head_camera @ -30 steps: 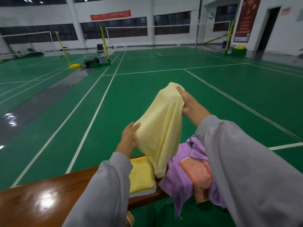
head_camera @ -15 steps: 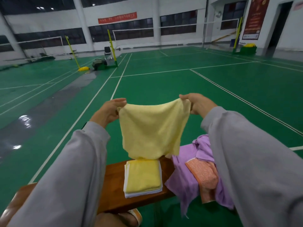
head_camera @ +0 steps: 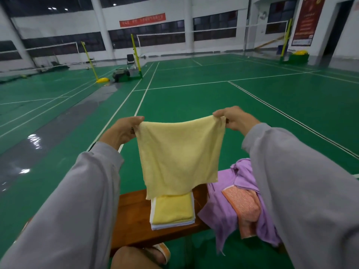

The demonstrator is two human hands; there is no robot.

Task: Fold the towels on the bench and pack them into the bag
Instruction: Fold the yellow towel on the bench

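With our left hand [head_camera: 121,133] and right hand [head_camera: 234,119] pinching the pale yellow terry towel [head_camera: 179,154] by its top corners, we should fold edges flush.

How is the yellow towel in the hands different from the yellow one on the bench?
The pale yellow cloth towel hangs open, pinched at its top corners by the left hand and right hand; the folded yellow towel lies on the wooden bench. The hanging towel is spread wide; the folded towel is compact. Both are yellow.
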